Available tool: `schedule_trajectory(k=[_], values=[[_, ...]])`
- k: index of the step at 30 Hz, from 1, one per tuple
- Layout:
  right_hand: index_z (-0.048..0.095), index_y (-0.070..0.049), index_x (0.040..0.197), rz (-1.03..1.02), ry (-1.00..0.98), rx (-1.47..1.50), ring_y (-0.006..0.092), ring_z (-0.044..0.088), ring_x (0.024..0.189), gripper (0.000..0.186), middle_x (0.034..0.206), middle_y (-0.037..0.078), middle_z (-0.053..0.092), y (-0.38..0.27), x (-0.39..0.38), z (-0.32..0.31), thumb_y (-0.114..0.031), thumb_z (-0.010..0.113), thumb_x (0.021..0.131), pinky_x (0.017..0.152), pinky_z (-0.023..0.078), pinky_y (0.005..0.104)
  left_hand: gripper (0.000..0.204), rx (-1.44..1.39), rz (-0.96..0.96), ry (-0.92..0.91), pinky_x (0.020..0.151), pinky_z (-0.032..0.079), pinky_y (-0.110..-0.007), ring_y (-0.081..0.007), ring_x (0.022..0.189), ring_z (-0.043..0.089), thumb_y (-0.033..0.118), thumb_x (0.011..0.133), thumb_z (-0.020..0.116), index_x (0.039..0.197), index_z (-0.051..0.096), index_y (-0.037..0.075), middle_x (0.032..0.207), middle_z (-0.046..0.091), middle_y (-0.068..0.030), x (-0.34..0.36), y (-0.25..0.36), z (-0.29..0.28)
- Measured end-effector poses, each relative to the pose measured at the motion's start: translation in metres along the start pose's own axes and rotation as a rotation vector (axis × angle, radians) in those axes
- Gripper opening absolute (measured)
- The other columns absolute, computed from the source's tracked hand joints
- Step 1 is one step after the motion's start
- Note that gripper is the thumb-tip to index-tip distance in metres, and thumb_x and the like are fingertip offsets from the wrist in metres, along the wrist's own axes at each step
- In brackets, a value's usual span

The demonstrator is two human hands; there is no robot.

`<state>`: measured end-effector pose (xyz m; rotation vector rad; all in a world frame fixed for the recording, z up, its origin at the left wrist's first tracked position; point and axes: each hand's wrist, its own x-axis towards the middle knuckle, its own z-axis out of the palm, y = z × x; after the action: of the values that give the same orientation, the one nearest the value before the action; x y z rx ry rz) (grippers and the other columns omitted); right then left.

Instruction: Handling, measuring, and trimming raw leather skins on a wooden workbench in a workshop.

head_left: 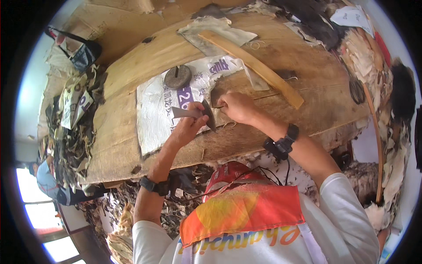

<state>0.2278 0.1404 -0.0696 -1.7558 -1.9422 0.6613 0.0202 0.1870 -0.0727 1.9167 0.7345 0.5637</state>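
Head view: the left hand is closed around a smooth, flat, grey piece that tapers, over the lower middle of a white printed sheet; a dark pointed piece stands right at the fingertips, and whether the two are joined cannot be told. Just beside it the right hand has its fingers curled, thumb and forefinger close together at the sheet's torn edge; whether they pinch anything cannot be made out. Large purple and smaller black characters run across the sheet, which is crinkled and shiny. On it, beyond the left hand, sits a round grey stone, rough and slotted. Underneath lies a worn wooden board with visible grain and cracks. Farther off, a long yellowish wooden strip lies slantwise, partly over a soft grey hide. A coil of dark cord rests near the board's right end. Dark, ragged scraps heap up on the left, with a white wrapper bearing purple print among them. At the upper right is white paper with writing. Nearest the camera, a white shirt carries multicoloured lettering below a red and orange cloth.
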Motion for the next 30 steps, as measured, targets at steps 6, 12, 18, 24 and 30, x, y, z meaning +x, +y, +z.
schedule_trajectory(k=[6,12,18,24,30], values=[[0.063,-0.008,0.081,0.003,0.196,-0.085,0.0287,0.06,0.079,0.012,0.084,0.011,0.061,-0.001,-0.001,0.024,-0.017,0.063,0.074,0.07,0.047,0.0395,0.023,-0.006,-0.014,-0.141,0.068,0.038,-0.027,-0.0132,0.073,0.041,0.017,0.088,0.055,0.103,0.043,0.003,0.087,0.04,-0.0042,0.001,-0.011,-0.001],[0.062,-0.007,0.079,0.066,0.216,-0.102,0.0283,0.06,0.077,0.014,0.079,0.01,0.062,-0.009,0.002,0.029,-0.019,0.065,0.074,0.068,0.046,0.0391,0.025,-0.071,-0.049,-0.21,0.069,0.039,-0.028,-0.0137,0.075,0.043,0.016,0.087,0.056,0.104,0.043,0.003,0.092,0.041,-0.0051,0.003,-0.017,-0.006],[0.062,-0.008,0.077,0.119,0.181,-0.077,0.0272,0.062,0.076,0.013,0.077,0.009,0.064,-0.01,0.005,0.032,-0.02,0.066,0.073,0.068,0.047,0.0386,0.025,-0.008,-0.006,-0.208,0.065,0.039,-0.029,-0.0141,0.071,0.044,0.014,0.087,0.056,0.104,0.044,0.002,0.09,0.043,-0.0068,0.005,-0.017,-0.007],[0.061,-0.012,0.069,0.002,0.311,-0.098,0.028,0.06,0.068,0.002,0.07,0.008,0.062,-0.008,0.004,0.038,-0.013,0.061,0.069,0.06,0.043,0.0422,0.025,0.043,0.018,-0.204,0.057,0.036,-0.023,-0.0083,0.062,0.041,0.015,0.088,0.055,0.106,0.041,0.004,0.077,0.042,-0.0022,0.006,-0.011,-0.005],[0.055,-0.008,0.067,-0.178,0.429,-0.068,0.0301,0.057,0.07,0.005,0.068,0.008,0.056,-0.004,0.004,0.042,-0.009,0.059,0.068,0.059,0.041,0.0438,0.028,0.152,0.034,-0.131,0.061,0.042,-0.032,-0.0183,0.064,0.051,0.011,0.084,0.059,0.104,0.042,0.003,0.074,0.049,-0.0096,0.011,-0.009,-0.003]])
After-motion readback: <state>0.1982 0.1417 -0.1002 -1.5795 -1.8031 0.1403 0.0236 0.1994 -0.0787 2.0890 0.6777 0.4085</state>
